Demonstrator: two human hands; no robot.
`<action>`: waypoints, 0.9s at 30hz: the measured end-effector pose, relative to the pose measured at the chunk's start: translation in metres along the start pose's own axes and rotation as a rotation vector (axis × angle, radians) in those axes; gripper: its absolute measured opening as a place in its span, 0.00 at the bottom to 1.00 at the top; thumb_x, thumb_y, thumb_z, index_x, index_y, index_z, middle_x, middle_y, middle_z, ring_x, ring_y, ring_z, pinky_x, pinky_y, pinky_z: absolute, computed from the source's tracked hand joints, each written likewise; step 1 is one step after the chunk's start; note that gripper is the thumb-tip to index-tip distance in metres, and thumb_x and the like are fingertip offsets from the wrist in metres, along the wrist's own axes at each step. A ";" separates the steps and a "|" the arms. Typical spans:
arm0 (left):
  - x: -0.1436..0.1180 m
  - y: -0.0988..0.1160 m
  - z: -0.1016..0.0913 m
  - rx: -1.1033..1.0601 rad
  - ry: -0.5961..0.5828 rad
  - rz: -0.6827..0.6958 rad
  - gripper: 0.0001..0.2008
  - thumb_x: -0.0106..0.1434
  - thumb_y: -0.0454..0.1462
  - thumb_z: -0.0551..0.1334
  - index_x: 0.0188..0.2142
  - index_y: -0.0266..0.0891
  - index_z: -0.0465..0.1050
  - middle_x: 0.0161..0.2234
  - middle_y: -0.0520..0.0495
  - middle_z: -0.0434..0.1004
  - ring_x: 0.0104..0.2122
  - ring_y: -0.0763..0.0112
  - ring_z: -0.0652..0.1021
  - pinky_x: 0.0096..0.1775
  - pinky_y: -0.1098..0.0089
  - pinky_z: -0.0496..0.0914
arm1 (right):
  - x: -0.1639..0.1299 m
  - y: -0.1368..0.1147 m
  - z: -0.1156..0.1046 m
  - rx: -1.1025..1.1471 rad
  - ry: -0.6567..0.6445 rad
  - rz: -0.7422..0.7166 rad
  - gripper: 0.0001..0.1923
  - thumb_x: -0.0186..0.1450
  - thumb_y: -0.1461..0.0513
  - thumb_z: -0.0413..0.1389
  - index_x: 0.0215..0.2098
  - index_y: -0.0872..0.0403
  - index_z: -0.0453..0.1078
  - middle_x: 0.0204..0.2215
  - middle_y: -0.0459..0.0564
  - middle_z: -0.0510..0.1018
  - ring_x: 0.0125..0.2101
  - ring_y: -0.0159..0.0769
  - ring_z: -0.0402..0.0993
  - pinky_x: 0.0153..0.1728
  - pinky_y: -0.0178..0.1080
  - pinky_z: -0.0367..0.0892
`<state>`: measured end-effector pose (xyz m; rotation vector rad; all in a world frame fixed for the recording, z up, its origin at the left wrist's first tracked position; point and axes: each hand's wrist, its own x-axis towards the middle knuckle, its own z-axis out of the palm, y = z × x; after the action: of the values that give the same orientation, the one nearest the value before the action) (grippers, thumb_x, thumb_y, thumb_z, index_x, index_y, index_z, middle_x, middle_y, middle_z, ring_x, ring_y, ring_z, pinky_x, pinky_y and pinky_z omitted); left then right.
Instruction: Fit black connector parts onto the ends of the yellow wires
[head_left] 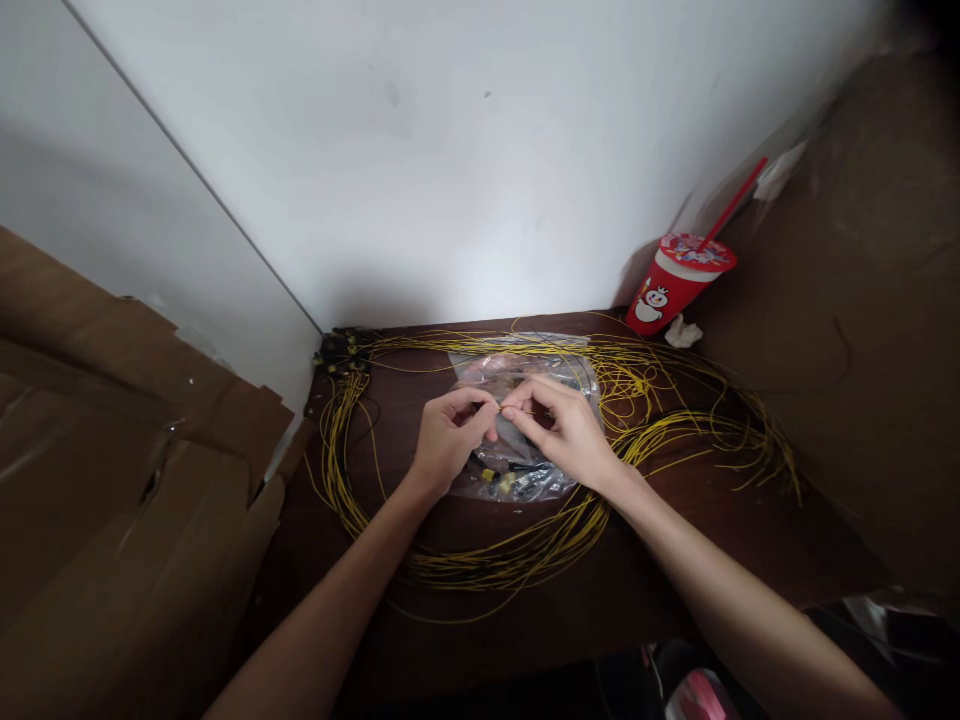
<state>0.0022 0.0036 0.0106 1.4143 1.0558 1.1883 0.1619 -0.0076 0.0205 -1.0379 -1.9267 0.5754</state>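
My left hand point(454, 432) and my right hand point(561, 425) meet fingertip to fingertip, both closed in a pinch. A thin yellowish wire point(500, 407) shows in the small gap between them; its ends are hidden by the fingers. Beneath the hands lies a clear plastic bag point(551, 487) with black and yellow connectors point(490, 474) in or on it. Around the bag curves a big loop of thin yellow and black wires point(480, 572). The loop passes partly under my right wrist.
Black connectors point(341, 352) cluster at the table's back left corner. A red cup point(667, 292) with a straw and a crumpled tissue point(683, 332) stand at the back right. Cardboard point(112, 470) borders the left side, brown board point(862, 330) the right, and a white wall point(450, 170) the back.
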 end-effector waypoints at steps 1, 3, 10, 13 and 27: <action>0.000 -0.001 0.000 0.006 0.010 0.004 0.06 0.54 0.33 0.61 0.21 0.36 0.71 0.15 0.55 0.68 0.15 0.81 0.64 0.19 0.77 0.57 | 0.000 0.000 0.000 -0.003 0.010 0.005 0.05 0.65 0.63 0.53 0.32 0.54 0.69 0.26 0.45 0.70 0.28 0.30 0.65 0.31 0.34 0.61; 0.000 -0.002 0.000 0.018 0.026 0.020 0.05 0.54 0.34 0.62 0.23 0.36 0.72 0.15 0.55 0.68 0.15 0.81 0.65 0.18 0.77 0.57 | 0.000 0.001 0.000 -0.011 0.040 0.027 0.06 0.65 0.63 0.54 0.30 0.54 0.70 0.25 0.44 0.70 0.27 0.30 0.65 0.30 0.34 0.60; 0.000 -0.002 -0.001 0.053 0.037 0.044 0.05 0.55 0.36 0.63 0.27 0.36 0.76 0.15 0.54 0.69 0.15 0.81 0.66 0.18 0.78 0.57 | 0.000 0.005 0.003 0.056 0.100 0.122 0.07 0.63 0.61 0.55 0.30 0.55 0.72 0.23 0.45 0.70 0.25 0.29 0.65 0.27 0.33 0.60; 0.000 -0.002 -0.001 0.091 0.035 0.089 0.04 0.56 0.35 0.63 0.28 0.36 0.76 0.15 0.54 0.70 0.15 0.80 0.67 0.18 0.78 0.59 | 0.001 0.005 0.002 0.058 0.098 0.128 0.07 0.63 0.61 0.55 0.29 0.55 0.72 0.24 0.45 0.71 0.26 0.30 0.66 0.28 0.34 0.61; -0.001 -0.004 -0.002 0.187 0.084 0.236 0.07 0.60 0.36 0.61 0.35 0.39 0.78 0.28 0.49 0.79 0.27 0.73 0.76 0.30 0.74 0.69 | 0.001 0.008 0.001 0.136 0.118 0.184 0.07 0.62 0.61 0.55 0.28 0.56 0.70 0.24 0.45 0.71 0.25 0.29 0.65 0.27 0.33 0.60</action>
<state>0.0004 0.0034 0.0065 1.6833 1.1032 1.3554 0.1644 -0.0022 0.0149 -1.1425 -1.6766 0.7220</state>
